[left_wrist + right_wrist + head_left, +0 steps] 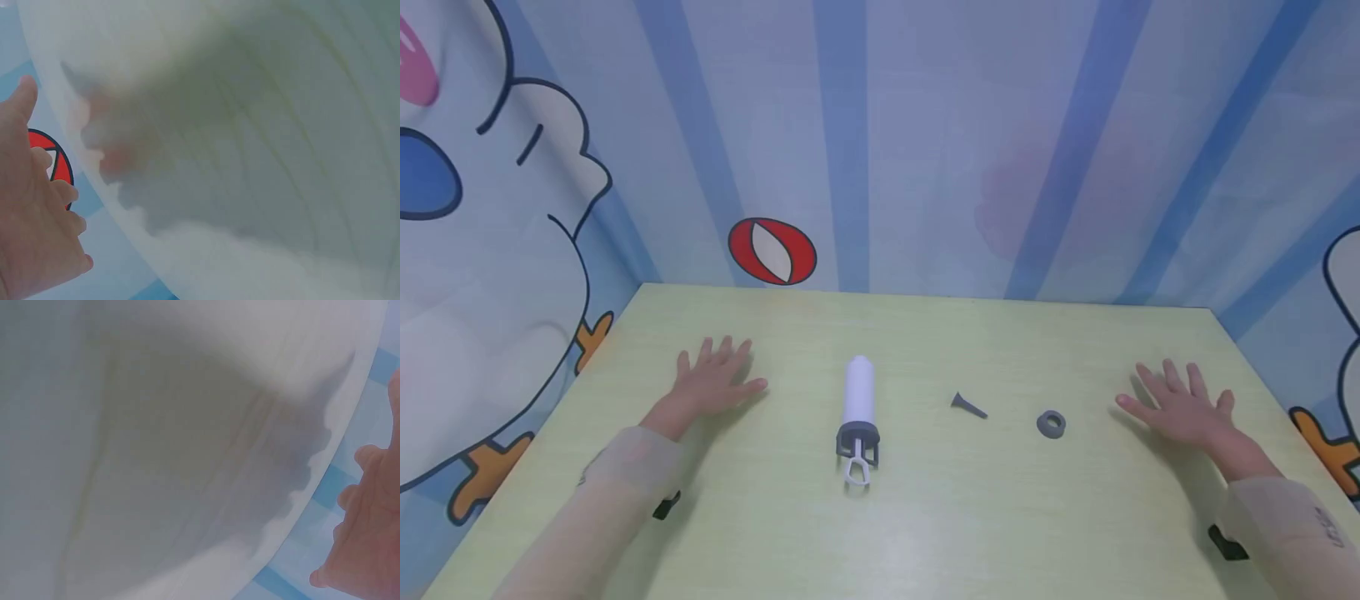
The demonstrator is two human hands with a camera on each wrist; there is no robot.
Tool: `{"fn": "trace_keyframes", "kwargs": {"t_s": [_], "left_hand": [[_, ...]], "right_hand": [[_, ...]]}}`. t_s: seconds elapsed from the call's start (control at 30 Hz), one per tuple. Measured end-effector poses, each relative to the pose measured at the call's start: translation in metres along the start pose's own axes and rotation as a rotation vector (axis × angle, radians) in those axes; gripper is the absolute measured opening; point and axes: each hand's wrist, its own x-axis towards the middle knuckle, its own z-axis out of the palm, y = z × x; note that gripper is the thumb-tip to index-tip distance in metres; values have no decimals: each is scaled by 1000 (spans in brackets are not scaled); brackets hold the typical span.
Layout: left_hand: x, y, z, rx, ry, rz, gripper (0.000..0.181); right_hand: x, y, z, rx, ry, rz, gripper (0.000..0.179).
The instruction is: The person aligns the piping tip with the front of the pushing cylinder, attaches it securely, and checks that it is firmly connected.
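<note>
Hands spread wide apart over a pale table (925, 542): left hand (709, 386) out to one side, right hand (1183, 412) out to the other, fingers straight and fanned, nothing gripped in either. Probably held out like this to leave the middle in full sight, well away from every part. Judging by the offset shadows, likely just above the surface; from the blurred wrist views, hard to be sure.

Between the hands, a loose row of three separate parts, apparently spaced to keep each distinct. Nearest the left hand, a white tube (859, 396) lying lengthwise, with blunt tip pointing away from the person and pale loop (857, 473) pointing back. Next, a small flared piece (970, 406) on a slant, wide end toward the tube. Nearest the right hand, a ring (1043, 429) lying flat.

Smooth, plastic-looking barrel, with dark grey collar (858, 431) and grey prongs around the loop. Similar dull grey on the flared piece, trumpet-shaped, and on the ring, thick and doughnut-like. Faint grain and soft sheen across the table; behind, a blue-striped, cloth-like backdrop (925, 125), lightly creased.
</note>
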Motion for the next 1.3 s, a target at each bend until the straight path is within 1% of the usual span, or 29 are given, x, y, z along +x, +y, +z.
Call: {"fn": "trace_keyframes", "kwargs": {"t_s": [0.13, 0.27, 0.5, 0.6, 0.8, 1.03, 1.23, 1.3], "left_hand": [[7, 6, 3, 13, 5, 21, 85], [11, 17, 3, 29, 1, 28, 84], [14, 38, -2, 48, 24, 50, 81], [17, 47, -4, 56, 20, 63, 81], [21, 63, -8, 66, 12, 103, 79], [21, 84, -14, 83, 17, 157, 77], [25, 101, -15, 84, 22, 198, 76], [26, 106, -15, 98, 24, 213, 75]], "right_hand": [[0, -4, 1, -7, 14, -20, 87], [1, -8, 2, -19, 27, -40, 85], [0, -18, 1, -36, 44, -60, 82], [-1, -24, 0, -41, 55, -73, 81], [-2, -33, 0, -53, 65, -94, 80], [-2, -39, 3, -51, 83, -130, 79], [-1, -46, 4, -38, 86, -156, 79], [0, -48, 5, -38, 90, -164, 78]]}}
